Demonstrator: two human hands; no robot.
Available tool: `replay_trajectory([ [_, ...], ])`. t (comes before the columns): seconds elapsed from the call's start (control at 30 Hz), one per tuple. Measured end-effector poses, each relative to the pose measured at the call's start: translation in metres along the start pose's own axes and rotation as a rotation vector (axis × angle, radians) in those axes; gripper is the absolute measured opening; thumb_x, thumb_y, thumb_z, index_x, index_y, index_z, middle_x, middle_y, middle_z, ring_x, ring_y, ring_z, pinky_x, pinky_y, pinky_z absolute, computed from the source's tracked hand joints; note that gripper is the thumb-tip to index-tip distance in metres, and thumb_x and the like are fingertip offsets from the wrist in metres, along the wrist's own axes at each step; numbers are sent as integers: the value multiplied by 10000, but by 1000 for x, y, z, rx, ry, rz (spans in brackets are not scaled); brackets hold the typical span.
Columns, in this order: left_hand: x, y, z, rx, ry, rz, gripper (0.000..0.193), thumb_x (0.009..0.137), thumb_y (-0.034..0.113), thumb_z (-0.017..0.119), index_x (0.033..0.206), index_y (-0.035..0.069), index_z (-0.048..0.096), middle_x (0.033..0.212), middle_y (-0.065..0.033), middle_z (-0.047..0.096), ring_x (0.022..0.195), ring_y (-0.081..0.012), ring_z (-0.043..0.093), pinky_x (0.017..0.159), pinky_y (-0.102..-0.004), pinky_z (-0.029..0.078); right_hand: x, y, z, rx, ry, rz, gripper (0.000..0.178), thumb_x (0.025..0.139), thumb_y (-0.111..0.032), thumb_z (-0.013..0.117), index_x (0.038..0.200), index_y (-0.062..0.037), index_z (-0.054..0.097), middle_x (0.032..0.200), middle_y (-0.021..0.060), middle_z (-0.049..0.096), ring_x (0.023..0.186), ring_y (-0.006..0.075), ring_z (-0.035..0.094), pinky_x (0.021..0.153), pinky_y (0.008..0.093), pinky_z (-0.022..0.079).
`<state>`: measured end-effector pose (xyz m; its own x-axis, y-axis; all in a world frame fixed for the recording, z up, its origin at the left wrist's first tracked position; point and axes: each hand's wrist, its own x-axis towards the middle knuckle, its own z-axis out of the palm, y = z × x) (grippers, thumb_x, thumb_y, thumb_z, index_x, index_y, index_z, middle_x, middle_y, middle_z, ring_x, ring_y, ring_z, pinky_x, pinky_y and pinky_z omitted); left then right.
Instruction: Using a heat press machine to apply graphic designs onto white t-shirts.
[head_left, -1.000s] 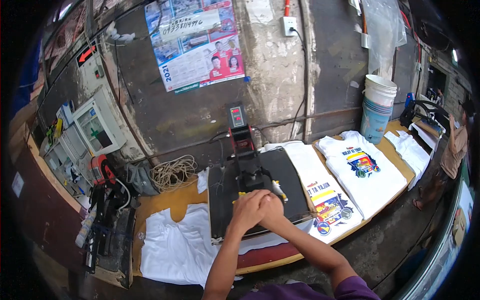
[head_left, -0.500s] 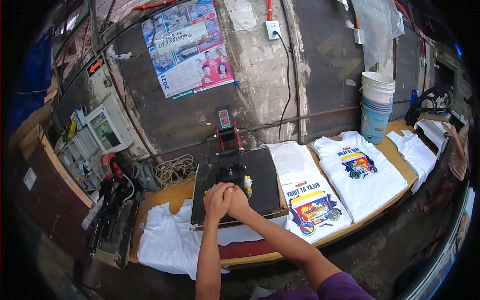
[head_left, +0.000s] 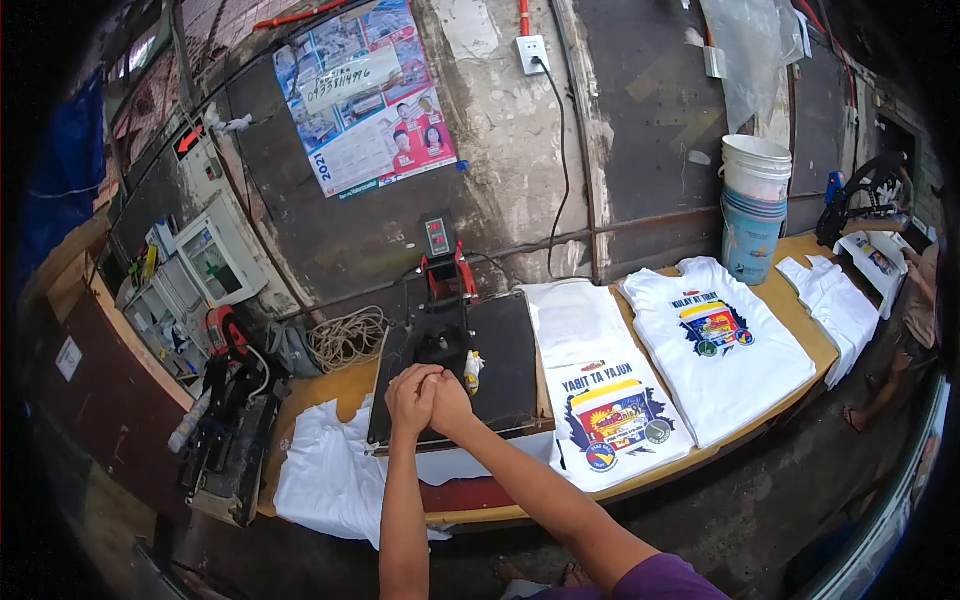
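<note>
Both hands come together at the front of a heat press with a wide black upper plate (head_left: 500,400). My left hand (head_left: 408,400) and my right hand (head_left: 449,402) are closed one against the other over the end of its handle, which they mostly hide. A small yellow-and-white item (head_left: 473,371) is on the press just right of my hands. Behind it rises the red press frame with a small control box (head_left: 437,238). White cloth (head_left: 487,458) shows below the plate's front edge.
Right of the press lie a printed sheet with mirrored lettering (head_left: 620,425) and a printed white T-shirt (head_left: 735,350). Stacked buckets (head_left: 752,215) stand behind. Left are a crumpled white shirt (head_left: 325,480), coiled rope (head_left: 345,338) and a second press (head_left: 235,430). A person stands far right.
The view has shifted slightly, so the press and my hands sit a little farther left in the picture. My hands stay closed together at the same place on the press.
</note>
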<state>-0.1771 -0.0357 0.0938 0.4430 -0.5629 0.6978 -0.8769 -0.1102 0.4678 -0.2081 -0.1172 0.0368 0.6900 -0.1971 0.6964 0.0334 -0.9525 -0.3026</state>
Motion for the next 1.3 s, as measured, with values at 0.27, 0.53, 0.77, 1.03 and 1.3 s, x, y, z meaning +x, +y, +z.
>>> replay_trajectory([
  [0.27, 0, -3, 1, 0, 11, 17, 178, 837, 151, 568, 913, 55, 699, 909, -86, 691, 866, -289, 656, 772, -360, 491, 0, 4, 5, 33, 89, -71, 132, 793, -192, 564, 779, -76, 625, 802, 124, 653, 789, 295, 621, 762, 409, 453],
  [0.53, 0, -6, 3, -5, 43, 44, 193, 840, 157, 552, 905, 49, 697, 904, -94, 692, 851, -294, 657, 759, -368, 492, -2, 6, 9, -19, -46, -78, 166, 792, -158, 579, 883, -35, 644, 888, 171, 648, 849, 309, 584, 828, 386, 436],
  [0.77, -2, -4, 4, -3, 73, 72, 191, 837, 151, 551, 904, 49, 698, 903, -92, 694, 840, -292, 656, 756, -365, 491, -3, 6, 11, -96, 70, -75, 138, 789, -196, 573, 792, -74, 635, 822, 128, 647, 809, 292, 605, 780, 402, 449],
  [1.03, -2, -4, 4, 7, 84, 54, 186, 836, 140, 555, 900, 45, 702, 905, -89, 698, 837, -286, 661, 749, -358, 496, -1, 2, 1, -129, 61, -113, 132, 770, -206, 595, 770, -78, 627, 806, 126, 636, 794, 282, 599, 755, 391, 454],
  [1.3, -3, -4, 4, 8, 90, 57, 186, 845, 148, 552, 903, 53, 701, 906, -83, 698, 841, -284, 659, 746, -362, 491, -2, 4, 7, -103, 107, -79, 130, 762, -210, 604, 768, -82, 628, 793, 121, 630, 789, 279, 600, 749, 389, 448],
])
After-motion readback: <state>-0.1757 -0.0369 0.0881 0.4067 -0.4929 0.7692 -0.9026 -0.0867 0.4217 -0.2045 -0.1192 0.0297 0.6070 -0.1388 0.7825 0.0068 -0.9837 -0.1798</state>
